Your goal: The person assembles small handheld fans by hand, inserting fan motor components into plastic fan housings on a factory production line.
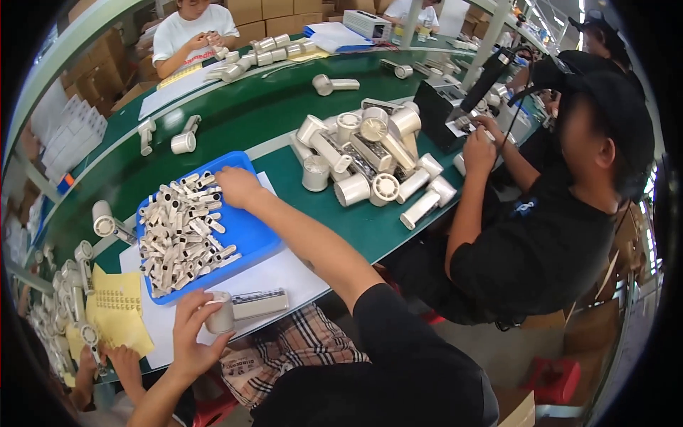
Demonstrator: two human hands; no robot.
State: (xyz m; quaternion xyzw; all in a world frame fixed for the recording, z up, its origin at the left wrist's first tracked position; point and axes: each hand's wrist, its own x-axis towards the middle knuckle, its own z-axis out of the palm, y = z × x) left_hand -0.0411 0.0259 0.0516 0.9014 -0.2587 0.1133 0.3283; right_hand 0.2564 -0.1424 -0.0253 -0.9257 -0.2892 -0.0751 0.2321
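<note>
My left hand [193, 333] grips the round white head of a handheld fan [260, 304] at the table's near edge. Its handle points right, with dark inner parts showing along its upper side. My right hand [240, 188] reaches to the far right part of a blue tray [249, 238]. The fingers are curled down beside small white plastic pieces [181, 235] with dark spots, heaped in the tray. Whether a piece is between those fingertips is hidden. A white sheet [302, 274] lies beneath the tray and fan.
A pile of white handheld fans [370, 146] stands right of the tray. A co-worker in black [541, 242] works at the right beside a black box [440, 107]. Another person's hand [126, 364] is at lower left, by yellow sheets [117, 302]. Loose fans [183, 141] lie beyond the tray.
</note>
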